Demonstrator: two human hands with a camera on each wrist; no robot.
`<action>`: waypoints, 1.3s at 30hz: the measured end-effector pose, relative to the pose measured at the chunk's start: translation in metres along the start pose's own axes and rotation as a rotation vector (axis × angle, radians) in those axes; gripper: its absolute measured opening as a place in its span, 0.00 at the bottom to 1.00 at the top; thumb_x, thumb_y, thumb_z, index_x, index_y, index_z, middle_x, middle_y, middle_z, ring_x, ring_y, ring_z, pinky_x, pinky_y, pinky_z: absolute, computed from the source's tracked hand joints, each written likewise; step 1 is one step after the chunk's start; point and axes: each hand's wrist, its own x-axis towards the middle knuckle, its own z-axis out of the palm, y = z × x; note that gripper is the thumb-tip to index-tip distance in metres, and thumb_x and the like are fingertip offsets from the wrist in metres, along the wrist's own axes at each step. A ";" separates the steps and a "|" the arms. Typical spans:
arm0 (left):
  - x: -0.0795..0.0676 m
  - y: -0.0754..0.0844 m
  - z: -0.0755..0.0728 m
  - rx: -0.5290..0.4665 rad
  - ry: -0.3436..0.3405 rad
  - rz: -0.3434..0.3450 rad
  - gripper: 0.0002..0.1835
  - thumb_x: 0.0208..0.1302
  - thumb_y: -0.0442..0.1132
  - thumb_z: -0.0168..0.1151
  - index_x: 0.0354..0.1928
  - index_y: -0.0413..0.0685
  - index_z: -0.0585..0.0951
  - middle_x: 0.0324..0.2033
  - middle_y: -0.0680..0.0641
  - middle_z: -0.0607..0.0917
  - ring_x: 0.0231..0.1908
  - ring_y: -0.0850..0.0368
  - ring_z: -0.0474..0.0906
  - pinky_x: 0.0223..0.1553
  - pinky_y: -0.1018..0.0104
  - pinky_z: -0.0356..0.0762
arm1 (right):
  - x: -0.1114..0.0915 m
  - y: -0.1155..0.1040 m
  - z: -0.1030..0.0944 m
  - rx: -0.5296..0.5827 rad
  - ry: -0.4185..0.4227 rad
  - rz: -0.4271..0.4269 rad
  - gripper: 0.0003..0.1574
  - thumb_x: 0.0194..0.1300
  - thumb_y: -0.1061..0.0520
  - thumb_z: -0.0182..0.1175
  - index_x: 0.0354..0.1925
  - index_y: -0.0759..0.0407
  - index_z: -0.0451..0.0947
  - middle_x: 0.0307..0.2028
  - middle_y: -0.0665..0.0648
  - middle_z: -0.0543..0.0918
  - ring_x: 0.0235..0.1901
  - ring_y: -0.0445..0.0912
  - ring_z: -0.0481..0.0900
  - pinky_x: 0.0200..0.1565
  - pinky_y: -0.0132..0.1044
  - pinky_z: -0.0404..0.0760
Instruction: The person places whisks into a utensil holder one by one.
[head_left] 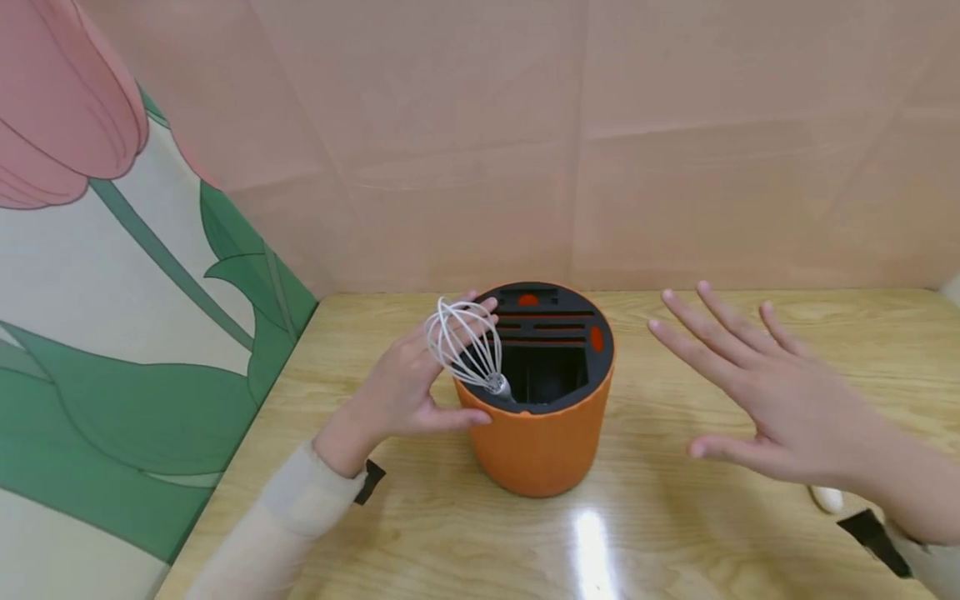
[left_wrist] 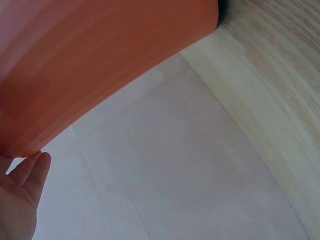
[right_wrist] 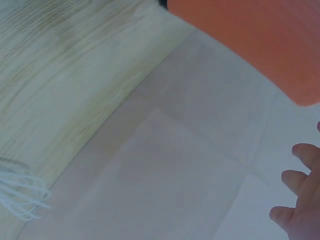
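An orange round utensil holder (head_left: 536, 454) with a black slotted top (head_left: 592, 367) stands upright on the table. A wire whisk (head_left: 468, 346) leans out of its left side, handle down in the large compartment. My left hand (head_left: 408, 379) grips the holder's left side, thumb in front near the rim and fingers behind, partly hidden by the whisk. In the left wrist view, fingertips (left_wrist: 37, 172) touch the orange wall (left_wrist: 110, 55). My right hand (head_left: 772, 396) hovers to the right of the holder, fingers spread, holding nothing.
A white rounded thing (head_left: 827, 498) shows under my right wrist, mostly hidden. White wire loops (right_wrist: 22, 192) lie at the table's edge in the right wrist view. A pinkish wall (head_left: 450, 167) rises behind the table; a tulip-patterned panel (head_left: 135, 400) stands at the left.
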 end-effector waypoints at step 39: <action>0.001 0.002 -0.001 0.000 -0.001 -0.013 0.49 0.63 0.75 0.47 0.70 0.41 0.68 0.72 0.42 0.69 0.76 0.47 0.57 0.76 0.53 0.58 | -0.091 0.072 0.024 -0.046 0.035 0.305 0.61 0.62 0.41 0.67 0.80 0.51 0.43 0.80 0.58 0.38 0.78 0.60 0.28 0.67 0.75 0.28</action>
